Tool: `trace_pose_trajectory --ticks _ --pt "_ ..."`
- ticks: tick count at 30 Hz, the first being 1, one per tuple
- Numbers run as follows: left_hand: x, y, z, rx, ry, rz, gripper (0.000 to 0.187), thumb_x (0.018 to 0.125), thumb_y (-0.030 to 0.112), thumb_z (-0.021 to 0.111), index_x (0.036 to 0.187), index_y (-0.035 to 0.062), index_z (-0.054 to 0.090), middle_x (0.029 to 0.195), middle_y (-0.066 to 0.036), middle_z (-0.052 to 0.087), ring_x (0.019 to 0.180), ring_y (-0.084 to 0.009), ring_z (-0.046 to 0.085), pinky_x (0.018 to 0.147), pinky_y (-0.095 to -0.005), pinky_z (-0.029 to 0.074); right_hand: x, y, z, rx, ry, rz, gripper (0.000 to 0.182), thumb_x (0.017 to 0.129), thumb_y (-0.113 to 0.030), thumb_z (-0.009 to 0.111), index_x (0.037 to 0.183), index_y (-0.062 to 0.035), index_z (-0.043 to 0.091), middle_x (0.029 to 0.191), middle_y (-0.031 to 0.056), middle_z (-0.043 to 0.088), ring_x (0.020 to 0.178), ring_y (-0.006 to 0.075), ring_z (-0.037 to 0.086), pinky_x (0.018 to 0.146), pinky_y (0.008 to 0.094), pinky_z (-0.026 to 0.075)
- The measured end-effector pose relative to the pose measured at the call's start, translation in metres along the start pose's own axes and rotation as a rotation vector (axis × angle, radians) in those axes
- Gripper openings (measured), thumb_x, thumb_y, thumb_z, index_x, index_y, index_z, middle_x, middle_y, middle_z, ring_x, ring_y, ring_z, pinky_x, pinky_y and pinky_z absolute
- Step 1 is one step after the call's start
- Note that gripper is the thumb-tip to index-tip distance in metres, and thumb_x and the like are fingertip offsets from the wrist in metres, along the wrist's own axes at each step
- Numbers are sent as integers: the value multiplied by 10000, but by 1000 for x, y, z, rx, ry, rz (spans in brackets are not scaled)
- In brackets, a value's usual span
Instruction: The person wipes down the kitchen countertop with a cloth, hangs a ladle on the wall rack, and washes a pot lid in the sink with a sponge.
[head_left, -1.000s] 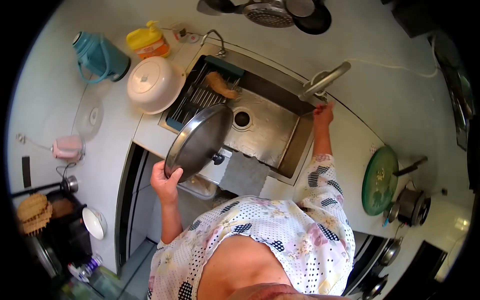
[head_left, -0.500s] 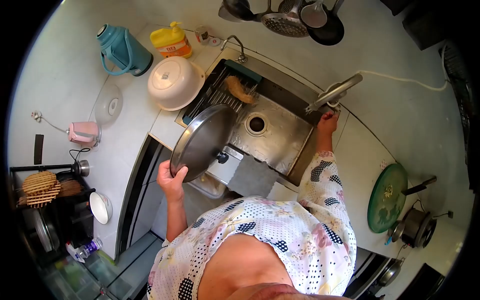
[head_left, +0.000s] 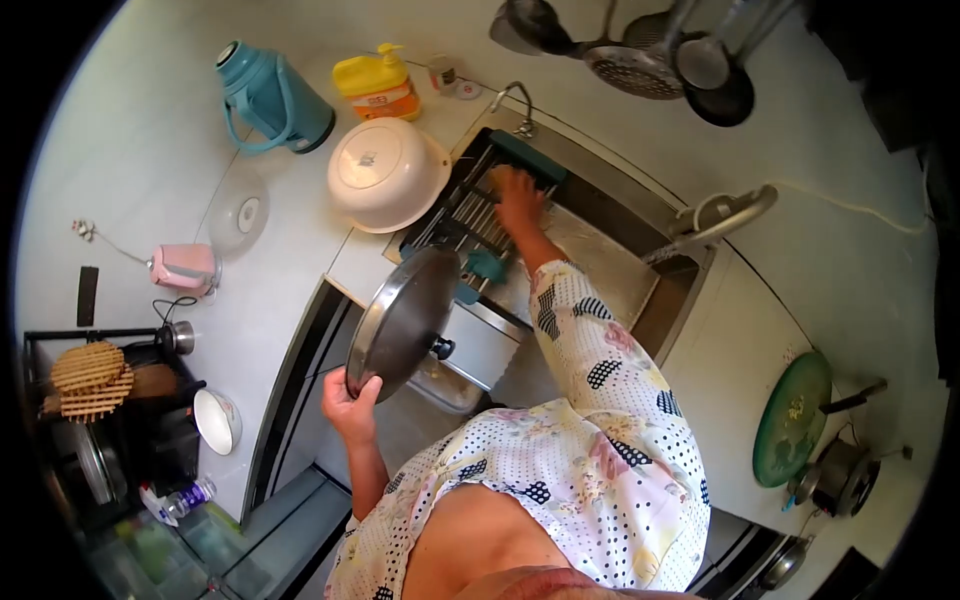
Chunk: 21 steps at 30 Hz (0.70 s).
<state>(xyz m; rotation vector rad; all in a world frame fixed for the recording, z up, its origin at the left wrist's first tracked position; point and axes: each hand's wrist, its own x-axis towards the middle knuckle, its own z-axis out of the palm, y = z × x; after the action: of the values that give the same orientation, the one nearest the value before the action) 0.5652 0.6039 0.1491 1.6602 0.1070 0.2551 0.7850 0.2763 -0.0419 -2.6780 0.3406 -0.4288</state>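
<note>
My left hand grips the rim of a round steel pot lid and holds it tilted over the near edge of the steel sink. The lid's black knob faces the sink. My right hand reaches across the sink and rests on a tan scrubbing pad on the drain rack at the sink's left end. The pad is almost hidden under the hand, so I cannot tell how firmly it is gripped. The faucet stands at the sink's right end.
A white bowl lies upside down left of the sink, with a teal thermos and a yellow detergent bottle behind it. Ladles and a skimmer hang above. A green board and a small pot sit at right.
My right hand left the faucet and swung left across the sink onto the scrubbing pad on the rack. The lid stayed in my left hand, shifting slightly nearer.
</note>
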Motion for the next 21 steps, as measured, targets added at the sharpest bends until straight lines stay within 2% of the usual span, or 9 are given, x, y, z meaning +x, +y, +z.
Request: trace_pose_trajectory --ticks 2,5,8,9,12,15,18,19,21 --pt "0 0 -1 -12 -3 -22 347 688 -48 718 991 -12 552 868 -44 619 735 -76 550 695 -215 459 15 11 6 74 -366 222 597 809 -195 612 1346 -132 358 1230 204 500 1052 368 549 811 482 462" --pt "1 -6 -3 46 -42 -22 338 687 -40 734 977 -7 564 831 -19 605 700 -54 518 634 -195 435 23 19 -2 66 -417 219 636 812 -188 591 1388 -138 325 1267 195 494 1127 376 510 870 464 446" --pt "7 -4 15 -2 -119 -34 315 697 -32 735 965 -5 572 808 -5 593 673 -40 492 602 -189 415 6 17 -58 467 -253 227 667 802 -149 555 1415 -141 293 1314 208 462 1145 357 510 901 424 442" --pt "9 -2 25 -19 -150 -40 311 699 -31 735 963 -4 573 804 -3 592 668 -39 489 598 -188 413 -9 23 -80 657 -240 236 681 783 -125 531 1418 -118 287 1348 182 441 1148 308 515 916 399 439" --pt "12 1 59 -39 -284 -52 283 709 -22 732 945 0 579 774 13 580 648 -33 474 577 -186 403 -73 74 -106 1095 -105 299 615 775 -135 515 1368 -81 363 1245 131 511 1106 269 525 889 337 437" --pt "8 -3 104 -20 -446 -70 271 713 6 742 933 5 585 772 20 584 647 -31 469 567 -187 400 -137 135 -141 1569 9 775 608 769 -113 508 1359 -57 370 1249 101 495 1098 237 517 908 333 429" --pt "0 -5 159 37 -604 -24 282 716 64 752 944 12 595 754 11 591 639 -51 482 568 -211 417 -176 175 -186 1569 146 774 621 783 -100 474 1385 -82 324 1213 101 504 1041 217 530 827 323 473" --pt "-4 -9 176 99 -646 16 291 714 79 752 952 16 597 749 -1 596 637 -65 496 573 -225 426 -182 183 -201 1582 122 658 613 787 -95 478 1382 -82 332 1242 100 488 1065 219 524 843 326 470" --pt "-12 -18 208 228 -723 102 309 711 110 752 966 23 601 737 -24 607 635 -92 523 581 -252 444 -192 177 -236 1545 104 593 599 764 -79 498 1348 -51 370 1257 100 486 1101 225 509 899 324 433"
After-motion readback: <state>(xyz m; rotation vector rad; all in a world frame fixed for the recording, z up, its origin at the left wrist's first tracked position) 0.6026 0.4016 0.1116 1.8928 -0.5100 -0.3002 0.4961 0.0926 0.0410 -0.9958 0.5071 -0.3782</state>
